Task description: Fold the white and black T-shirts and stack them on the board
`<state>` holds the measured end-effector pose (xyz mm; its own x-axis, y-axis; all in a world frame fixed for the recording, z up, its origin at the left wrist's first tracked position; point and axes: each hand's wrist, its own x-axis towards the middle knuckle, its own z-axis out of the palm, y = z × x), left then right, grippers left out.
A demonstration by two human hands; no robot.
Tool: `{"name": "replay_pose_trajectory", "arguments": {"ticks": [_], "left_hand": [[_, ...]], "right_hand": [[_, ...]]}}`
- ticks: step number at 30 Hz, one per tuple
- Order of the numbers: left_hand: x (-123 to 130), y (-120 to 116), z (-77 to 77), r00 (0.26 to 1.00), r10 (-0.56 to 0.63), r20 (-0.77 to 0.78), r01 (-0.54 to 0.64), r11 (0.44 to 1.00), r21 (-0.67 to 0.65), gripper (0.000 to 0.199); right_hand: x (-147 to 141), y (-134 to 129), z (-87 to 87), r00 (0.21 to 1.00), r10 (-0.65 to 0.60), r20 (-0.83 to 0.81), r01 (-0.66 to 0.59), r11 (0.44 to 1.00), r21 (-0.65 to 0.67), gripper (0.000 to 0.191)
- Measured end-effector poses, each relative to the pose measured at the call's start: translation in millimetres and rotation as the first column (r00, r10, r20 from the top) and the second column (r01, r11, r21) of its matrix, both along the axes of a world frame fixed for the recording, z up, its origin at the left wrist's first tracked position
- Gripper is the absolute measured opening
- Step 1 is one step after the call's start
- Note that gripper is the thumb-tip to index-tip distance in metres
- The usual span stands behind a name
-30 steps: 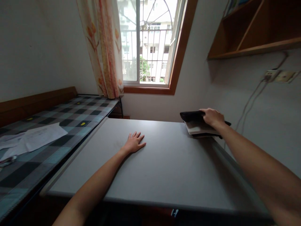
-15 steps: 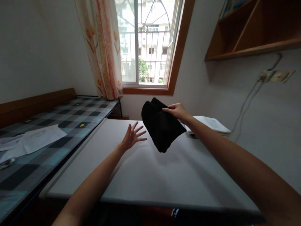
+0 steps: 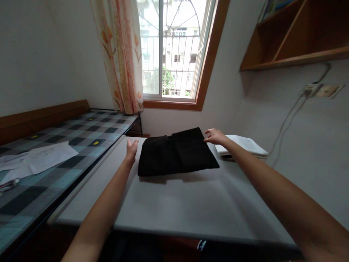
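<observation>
right hand (image 3: pixel 215 137), right of centre in the frame, has its thumb and fingertips closed together at the right edge of a black cloth (image 3: pixel 177 153). left hand (image 3: pixel 132 150), left of centre, is raised just beside the cloth's left edge, its fingers loosely bent and the thumb apart; it seems to hold nothing, though whether a fingertip brushes the fabric is hard to tell.

the cloth, in the middle of the frame, spreads wide above a pale table (image 3: pixel 177 207), folded in layers with a crease down its centre. its near edge casts a shadow on the tabletop, so that part looks lifted. it is probably light, soft and limp, not fragile, and its layers may slip or sag if held at one point only. the side edges or corners, one per hand, look like the best places to grip.

a folded white stack (image 3: pixel 244 144) lies right of centre, behind the right forearm. at the left of the frame, papers (image 3: pixel 51 158) lie on a checked bed (image 3: pixel 89 129).
</observation>
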<state>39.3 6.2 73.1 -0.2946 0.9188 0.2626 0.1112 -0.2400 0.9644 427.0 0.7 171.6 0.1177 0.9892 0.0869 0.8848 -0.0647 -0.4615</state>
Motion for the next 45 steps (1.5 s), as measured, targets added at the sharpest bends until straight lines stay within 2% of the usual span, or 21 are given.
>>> {"name": "replay_pose_trajectory", "arguments": {"ticks": [1,3,5,6,9,11,13,18,21,23,24,26,28,29,31,32,34,36,38,42,45], "left_hand": [[-1.5,-0.7,0.6,0.998,0.049,-0.029,-0.049,0.999,0.02,0.042],[6.9,-7.9,0.8,0.991,0.079,-0.108,-0.073,0.996,0.054,0.046],[27.2,-21.4,-1.0,0.963,-0.054,-0.262,0.085,0.991,0.106,0.038],[39.4,-29.4,-2.9,0.902,-0.163,-0.401,0.233,0.963,0.134,0.033],[69.5,-51.3,-12.2,0.54,-0.34,-0.77,0.599,0.798,0.068,0.033],[77.8,-58.8,-19.3,0.364,-0.365,-0.857,0.664,0.747,-0.036,0.034],[77.0,-58.7,-25.2,0.301,-0.359,-0.883,0.645,0.759,-0.088,0.033],[49.9,-41.1,-25.9,0.315,-0.284,-0.906,0.458,0.881,-0.117,0.034],[18.8,-34.0,-13.0,0.354,-0.124,-0.927,0.105,0.99,-0.092,0.025],[-2.1,-34.4,1.3,0.353,0.056,-0.934,-0.167,0.986,-0.004,0.024],[-9.7,-36.2,9.4,0.354,0.145,-0.924,-0.252,0.966,0.055,0.026],[-14.6,-42.0,24.9,0.375,0.358,-0.855,-0.333,0.913,0.237,0.032],[-4.4,-48.3,34.2,0.427,0.487,-0.762,-0.273,0.873,0.405,0.037],[5.0,-50.8,34.8,0.462,0.48,-0.746,-0.183,0.874,0.449,0.038],[27.4,-53.1,26.8,0.489,0.312,-0.814,0.085,0.912,0.4,0.036],[38.0,-52.7,18.7,0.464,0.199,-0.863,0.212,0.921,0.326,0.036],[53.6,-49.7,-1.4,0.385,0.032,-0.922,0.35,0.92,0.178,0.035],[60.2,-45.3,-19.0,0.344,-0.067,-0.937,0.378,0.923,0.073,0.039],[60.3,-41.6,-27.4,0.353,-0.144,-0.925,0.363,0.932,-0.007,0.041],[57.4,-40.8,-18.9,0.425,-0.248,-0.87,0.302,0.946,-0.122,0.04],[59.2,-45.3,-11.3,0.417,-0.381,-0.825,0.366,0.901,-0.231,0.035]], "right_hand": [[2.4,1.0,-8.1,0.991,0.03,0.131,-0.03,1.0,-0.004,0.04],[-3.5,-0.8,-23.0,0.953,0.183,0.242,-0.175,0.983,-0.057,0.037],[-21.4,-6.4,-36.6,0.902,0.381,0.204,-0.36,0.924,-0.132,0.037],[-33.0,-10.1,-43.4,0.861,0.476,0.179,-0.455,0.878,-0.145,0.037],[-68.0,-22.1,-65.2,0.675,0.712,0.194,-0.698,0.701,-0.145,0.034],[-85.4,-29.9,-79.2,0.592,0.759,0.27,-0.74,0.645,-0.189,0.033],[-95.6,-36.4,-89.9,0.566,0.72,0.402,-0.709,0.674,-0.208,0.033],[-93.3,-39.0,-90.9,0.567,0.498,0.656,-0.575,0.81,-0.118,0.029],[-79.4,-31.4,-77.3,0.655,0.313,0.688,-0.305,0.942,-0.138,0.027],[-71.0,-25.7,-68.1,0.693,0.182,0.698,-0.105,0.983,-0.152,0.027],[-68.7,-23.1,-64.9,0.703,0.138,0.697,-0.063,0.989,-0.132,0.027],[-69.9,-18.5,-63.2,0.727,0.138,0.673,-0.136,0.989,-0.056,0.029],[-79.5,-13.9,-68.8,0.738,0.284,0.612,-0.342,0.939,-0.023,0.033],[-86.6,-11.5,-74.2,0.725,0.387,0.57,-0.449,0.893,-0.034,0.035],[-102.6,-6.9,-87.9,0.679,0.553,0.483,-0.588,0.803,-0.093,0.039],[-110.2,-5.0,-95.0,0.665,0.591,0.457,-0.612,0.782,-0.12,0.04],[-121.8,-2.5,-106.1,0.664,0.592,0.456,-0.597,0.787,-0.153,0.042],[-127.7,-1.7,-110.2,0.676,0.566,0.471,-0.57,0.808,-0.153,0.038],[-128.8,-2.1,-107.2,0.682,0.579,0.446,-0.585,0.799,-0.142,0.031],[-127.4,-2.9,-93.8,0.719,0.644,0.259,-0.627,0.763,-0.155,0.027],[-131.1,-2.1,-91.2,0.778,0.581,0.237,-0.559,0.814,-0.159,0.032]]}}
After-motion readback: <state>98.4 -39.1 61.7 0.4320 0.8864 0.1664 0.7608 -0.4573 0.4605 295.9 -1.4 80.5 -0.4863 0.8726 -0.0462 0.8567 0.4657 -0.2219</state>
